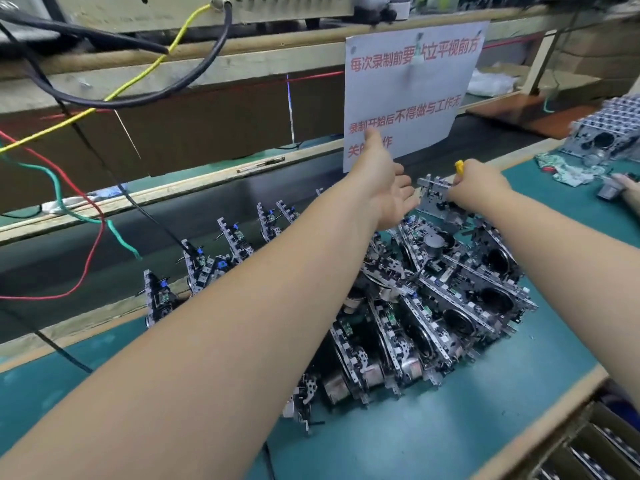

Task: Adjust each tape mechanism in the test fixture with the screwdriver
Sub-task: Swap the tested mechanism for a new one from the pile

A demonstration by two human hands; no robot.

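Observation:
My left hand reaches forward with straight fingers and holds nothing, just left of a metal tape mechanism. My right hand grips that mechanism above the pile, and a yellow screwdriver handle sticks up out of the same fist. A heap of tape mechanisms lies on the green mat under both forearms. A row of several upright mechanisms stands along the black conveyor belt. No test fixture is clearly visible.
A white paper sign with red writing hangs just beyond my hands. Yellow, red, green and black cables hang at the left. Another person's hand works at the far right near stacked mechanisms. Cardboard dividers sit at the bottom right.

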